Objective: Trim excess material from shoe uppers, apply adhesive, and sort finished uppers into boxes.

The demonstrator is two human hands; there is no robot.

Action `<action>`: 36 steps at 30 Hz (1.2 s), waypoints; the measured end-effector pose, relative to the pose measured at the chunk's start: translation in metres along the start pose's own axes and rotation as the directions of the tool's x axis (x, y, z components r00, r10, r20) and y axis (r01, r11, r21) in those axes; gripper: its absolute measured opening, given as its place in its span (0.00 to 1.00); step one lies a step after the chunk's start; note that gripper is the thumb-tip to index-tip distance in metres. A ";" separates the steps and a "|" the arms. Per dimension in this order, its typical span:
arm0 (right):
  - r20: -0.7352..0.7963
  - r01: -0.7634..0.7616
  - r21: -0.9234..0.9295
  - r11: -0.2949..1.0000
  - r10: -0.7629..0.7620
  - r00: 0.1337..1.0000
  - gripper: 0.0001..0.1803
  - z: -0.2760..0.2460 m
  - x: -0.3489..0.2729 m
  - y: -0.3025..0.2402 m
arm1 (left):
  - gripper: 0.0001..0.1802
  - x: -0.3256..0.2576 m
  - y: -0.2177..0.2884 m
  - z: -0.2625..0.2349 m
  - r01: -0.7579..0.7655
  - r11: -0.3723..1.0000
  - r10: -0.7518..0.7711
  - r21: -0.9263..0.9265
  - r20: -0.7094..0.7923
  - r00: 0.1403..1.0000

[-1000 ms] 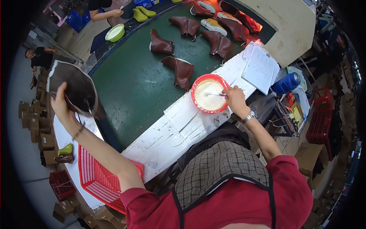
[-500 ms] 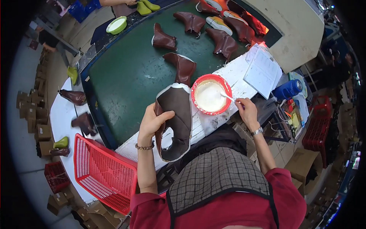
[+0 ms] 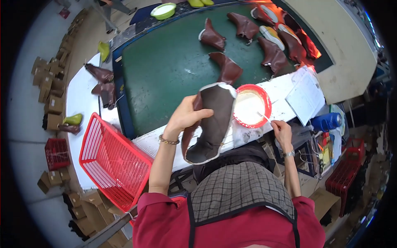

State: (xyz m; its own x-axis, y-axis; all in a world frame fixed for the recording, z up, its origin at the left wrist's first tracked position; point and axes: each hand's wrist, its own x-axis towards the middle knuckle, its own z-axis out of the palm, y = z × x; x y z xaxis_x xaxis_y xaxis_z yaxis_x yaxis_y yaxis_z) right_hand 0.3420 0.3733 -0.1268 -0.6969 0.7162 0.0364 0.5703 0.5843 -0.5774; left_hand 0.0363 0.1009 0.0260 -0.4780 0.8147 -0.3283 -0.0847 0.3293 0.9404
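My left hand (image 3: 186, 115) grips an unsoled brown boot upper (image 3: 214, 109), the thumb pressed on its dark grey lining. A white band runs round the piece's upper edge. Between the fingers of my right hand (image 3: 283, 134) is the thin pale handle of a brush (image 3: 265, 118). Its far end dips into creamy white paste in a red bowl (image 3: 268, 100), so the tip is hidden. The bowl stands on a white, paste-spotted ledge (image 3: 278, 89), just right of the upper. Another brown boot upper (image 3: 228, 68) lies beyond the raised one.
Several brown uppers (image 3: 271, 56) and white-and-yellow soles (image 3: 271, 37) lie on the green belt (image 3: 165, 82). A red basket (image 3: 120, 173) stands at my left. Papers (image 3: 304, 95) and a blue bottle (image 3: 326, 122) are at right. A lime bowl (image 3: 163, 11) sits at the far edge.
My view has swung, so the belt and bowl appear farther right. Both hands keep their holds. The person's hands by the lime boots have left the picture.
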 end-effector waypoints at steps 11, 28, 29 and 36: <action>-0.096 0.303 0.450 0.840 -0.292 0.952 0.08 -0.084 0.028 -0.145 | 0.13 -0.001 0.035 0.011 0.042 0.975 -0.073 0.219 0.139 0.988; -0.161 0.549 0.385 0.742 -0.532 0.831 0.08 -0.070 0.048 -0.171 | 0.15 0.011 0.027 -0.006 -0.205 0.949 0.267 0.240 -0.265 0.926; -0.164 0.535 0.395 0.747 -0.515 0.841 0.08 -0.070 0.052 -0.169 | 0.16 0.008 0.033 -0.009 -0.119 0.930 0.200 0.349 -0.207 0.958; -0.155 0.660 0.358 0.660 -0.655 0.739 0.07 -0.086 0.081 -0.183 | 0.18 0.002 0.050 0.001 -0.147 0.980 0.103 0.136 0.287 0.952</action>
State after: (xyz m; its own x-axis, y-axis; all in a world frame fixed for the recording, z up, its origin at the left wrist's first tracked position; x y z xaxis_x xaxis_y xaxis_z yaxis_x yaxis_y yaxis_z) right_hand 0.2188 0.3570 0.0517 -0.8217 0.2056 0.5315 -0.2392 0.7221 -0.6491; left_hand 0.0314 0.1197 0.0725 -0.2127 0.9468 -0.2416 0.1063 0.2682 0.9575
